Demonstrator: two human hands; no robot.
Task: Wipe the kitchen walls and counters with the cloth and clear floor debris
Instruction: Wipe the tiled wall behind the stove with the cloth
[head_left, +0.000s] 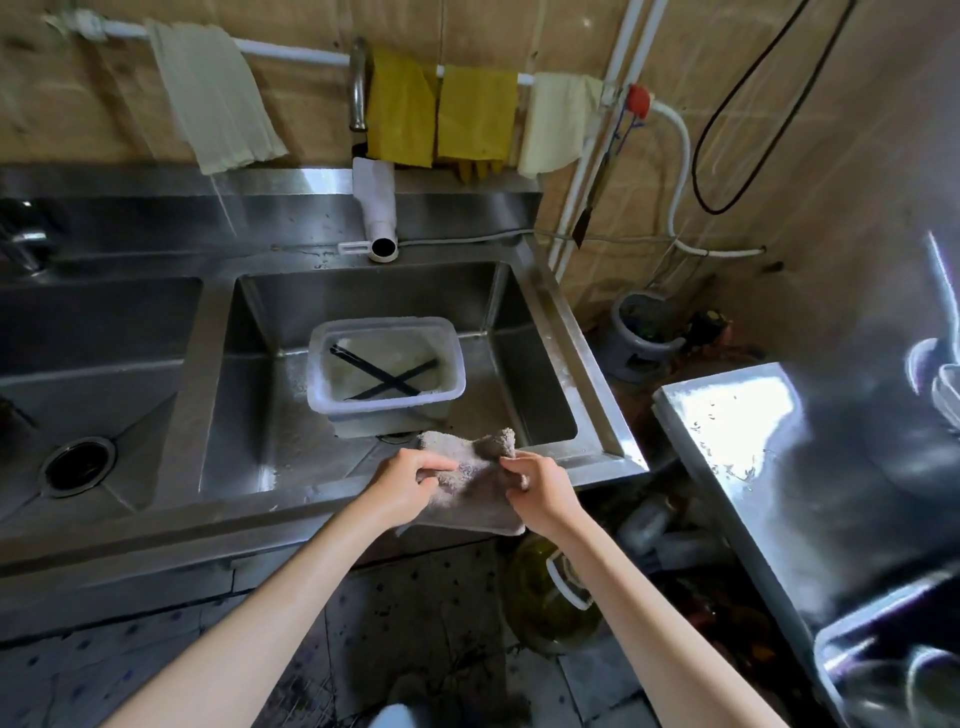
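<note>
While both hands work over its front edge, the steel sink unit (291, 514) fills most of the view, with one basin on the left and a second basin (270, 395) in the middle. To the right stands a steel counter (727, 426), well apart from the sink, with cluttered floor between them. Along the wall a white pipe (291, 49) carries a pale cloth (213, 98), two yellow rags (436, 111) and another pale rag. Inside the middle basin sits a clear plastic tub (384, 410) with two black sticks (384, 376) crossed in cloudy water. Just in front of it, above the sink's front rim, hangs the grey cloth (467, 506). Left hand (410, 483) grips its left side with curled fingers; right hand (535, 491) pinches its upper right corner.
</note>
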